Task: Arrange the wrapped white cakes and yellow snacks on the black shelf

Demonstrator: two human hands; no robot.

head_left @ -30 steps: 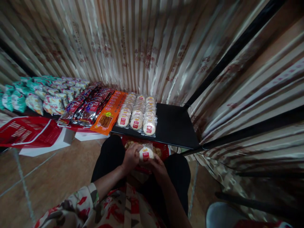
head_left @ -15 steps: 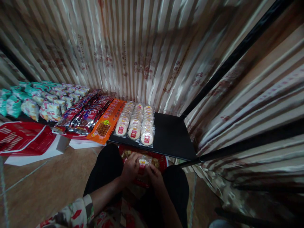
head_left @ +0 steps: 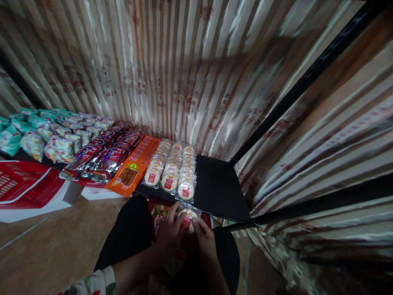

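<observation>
Between my hands is a round white rice cracker in a clear wrapper (head_left: 188, 220) with a red label, held just in front of the shelf edge. My left hand (head_left: 170, 231) grips it from the left, its fingers partly covering the wrapper. On the other side my right hand (head_left: 203, 237) pinches its right edge. Behind them, three overlapping rows of the same wrapped crackers (head_left: 169, 182) lie on the black shelf (head_left: 219, 186). Below my hands a red bag (head_left: 156, 209) with small gold-coloured packets shows between my knees, mostly hidden.
Left of the crackers lie a flat orange packet (head_left: 130, 172), dark red shiny packets (head_left: 106, 157), and white and green snack bags (head_left: 59, 149). A red basket (head_left: 29, 184) stands at the far left. Black poles (head_left: 294, 88) and a striped curtain (head_left: 184, 73) enclose the shelf.
My hands have lifted the wrapped cracker slightly towards the shelf edge, and more of its face shows. The view has tilted a little, so the shelf sits lower.
</observation>
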